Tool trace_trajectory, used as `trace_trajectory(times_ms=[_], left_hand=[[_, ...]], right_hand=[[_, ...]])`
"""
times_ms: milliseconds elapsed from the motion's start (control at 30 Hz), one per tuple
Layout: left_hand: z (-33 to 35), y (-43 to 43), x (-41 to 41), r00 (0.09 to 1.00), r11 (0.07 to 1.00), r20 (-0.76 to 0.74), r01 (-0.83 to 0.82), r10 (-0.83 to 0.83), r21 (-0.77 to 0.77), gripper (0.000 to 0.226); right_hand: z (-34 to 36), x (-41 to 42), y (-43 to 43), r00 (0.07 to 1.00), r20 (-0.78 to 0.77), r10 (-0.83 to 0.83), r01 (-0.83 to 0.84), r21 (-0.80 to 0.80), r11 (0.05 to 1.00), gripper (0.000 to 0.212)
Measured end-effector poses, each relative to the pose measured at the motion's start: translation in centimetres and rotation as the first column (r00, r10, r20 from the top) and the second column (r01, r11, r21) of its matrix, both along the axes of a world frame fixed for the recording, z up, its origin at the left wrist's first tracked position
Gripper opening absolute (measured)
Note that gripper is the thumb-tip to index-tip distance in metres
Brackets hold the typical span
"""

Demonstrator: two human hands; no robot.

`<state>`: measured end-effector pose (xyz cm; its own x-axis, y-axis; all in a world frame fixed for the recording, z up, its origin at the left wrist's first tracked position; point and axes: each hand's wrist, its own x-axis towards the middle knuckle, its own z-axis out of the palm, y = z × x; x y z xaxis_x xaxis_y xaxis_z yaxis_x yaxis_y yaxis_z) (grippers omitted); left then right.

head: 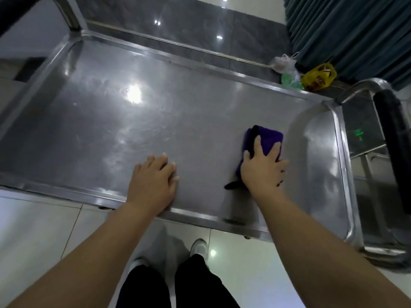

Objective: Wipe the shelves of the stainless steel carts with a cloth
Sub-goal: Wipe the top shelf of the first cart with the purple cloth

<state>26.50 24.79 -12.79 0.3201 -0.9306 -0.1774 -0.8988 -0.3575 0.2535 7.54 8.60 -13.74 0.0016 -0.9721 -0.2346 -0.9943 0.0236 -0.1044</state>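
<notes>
From the head view, the cart's top shelf [155, 121] is lying like a shallow tray with a raised rim all round. It is holding only the cloth [270, 138] and the two hands. The cloth, purple with a black edge, is sitting folded on the right part of the shelf, near the right rim but not touching it.

The right hand [262, 172] is pressing down on the cloth's near half, its fingers spread and mostly straight over the fabric, not wrapping round it. The left hand [153, 176] is resting palm down on the bare steel near the front rim, well apart from the cloth, with its fingers straight and close together and nothing under them.

A black handle [391, 147] is standing past the right rim. On the floor beyond the far rim, beside a curtain [347, 30], a yellow bag [319, 76] and a clear bag [283, 63] are lying; what they hold cannot be told, though something green is showing between them.
</notes>
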Motion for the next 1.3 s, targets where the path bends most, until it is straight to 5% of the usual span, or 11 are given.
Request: trace_trajectory(times_ms=[67,200,267,367,467,567,733,933,1033,1200,1300], left_hand=[[0.0,0.0,-0.1,0.999,0.999,-0.012,-0.039,0.039,-0.02,0.03],[-0.2,0.4,-0.1,0.995,0.996,-0.055,-0.079,0.077,-0.038,0.03],[-0.1,0.5,-0.2,0.994,0.995,-0.067,-0.091,0.088,-0.047,0.031],[0.2,0.1,-0.5,0.991,0.992,-0.067,-0.116,0.112,-0.052,0.03],[0.6,-0.5,-0.8,0.991,0.987,-0.047,-0.133,0.129,-0.093,0.036],[1.2,-1.4,-0.8,0.982,0.98,-0.009,-0.187,0.187,-0.068,0.043],[1.4,-3.8,0.1,0.983,0.98,0.046,-0.171,0.177,-0.099,0.039],[1.9,-7.1,1.4,0.984,0.981,0.016,-0.174,0.176,-0.083,0.031],[2.0,-10.0,2.4,0.985,0.984,0.003,-0.172,0.172,-0.057,0.032],[1.1,-15.4,4.8,0.986,0.974,-0.048,-0.167,0.162,-0.154,0.04],[0.2,-17.6,6.1,0.989,0.986,-0.062,-0.139,0.133,-0.095,0.046]], right_hand=[[-0.2,3.0,1.6,0.967,0.007,0.255,-0.254,-0.035,0.966,0.054],[-0.3,3.7,1.1,0.651,0.073,0.755,-0.756,-0.018,0.654,0.049],[-0.1,1.9,-1.9,0.678,0.024,0.735,-0.734,-0.035,0.678,0.049],[0.4,-1.0,-6.8,0.919,0.022,0.394,-0.394,-0.023,0.919,0.05],[0.9,-0.5,-8.7,0.989,0.015,0.146,-0.147,0.032,0.989,0.054],[0.7,2.4,-6.5,0.954,-0.004,0.298,-0.298,0.017,0.954,0.056],[0.6,3.2,-6.7,0.575,0.035,0.817,-0.818,0.014,0.575,0.052],[0.6,1.1,-12.9,0.963,0.093,0.254,-0.258,0.026,0.966,0.054],[0.5,4.2,-11.2,0.955,0.056,0.291,-0.293,0.043,0.955,0.057],[0.3,5.8,-10.4,0.709,0.102,0.698,-0.701,-0.006,0.713,0.052],[0.6,4.3,-13.9,0.859,0.049,0.51,-0.51,-0.014,0.86,0.053]])
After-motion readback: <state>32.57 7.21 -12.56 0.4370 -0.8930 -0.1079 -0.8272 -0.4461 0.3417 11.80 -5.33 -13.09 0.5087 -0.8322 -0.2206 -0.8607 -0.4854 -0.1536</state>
